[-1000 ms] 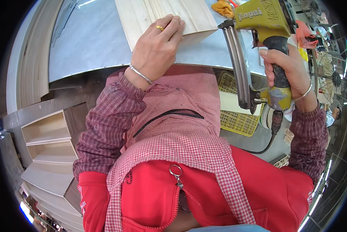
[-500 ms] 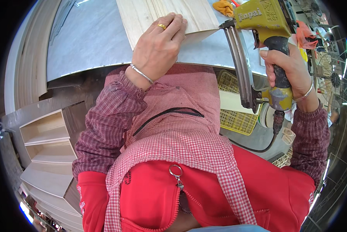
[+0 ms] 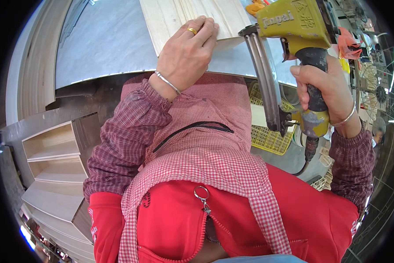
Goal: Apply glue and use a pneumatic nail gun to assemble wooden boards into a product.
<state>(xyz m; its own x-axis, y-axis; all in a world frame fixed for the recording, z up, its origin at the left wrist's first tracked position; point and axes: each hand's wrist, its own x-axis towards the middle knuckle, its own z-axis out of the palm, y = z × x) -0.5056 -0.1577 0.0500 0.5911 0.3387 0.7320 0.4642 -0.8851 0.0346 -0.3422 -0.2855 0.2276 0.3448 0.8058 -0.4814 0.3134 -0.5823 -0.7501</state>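
A pale wooden panel (image 3: 179,15) lies on the grey-topped worktable, its near edge toward me. My left hand (image 3: 190,52) holds that edge, fingers bent over the top face and thumb out of sight. In my right hand (image 3: 326,83) is a yellow nail gun (image 3: 293,24), gripped by its black handle. Its nose and long metal magazine (image 3: 262,76) stand just right of the panel's near right corner. Whether the nose touches the wood I cannot tell. An air hose (image 3: 304,165) hangs from the handle's lower end.
The grey worktable (image 3: 105,44) reaches away in front of me. Wooden boxes (image 3: 54,142) with open compartments are stacked at lower left, below long boards (image 3: 37,57). A yellow plastic crate (image 3: 269,139) sits under the table's right side. An orange cloth (image 3: 254,8) lies behind the nail gun.
The panel and my left hand on it have shifted slightly right. The nail gun has come a little left, nearer the panel's corner, with my right hand still round its handle.
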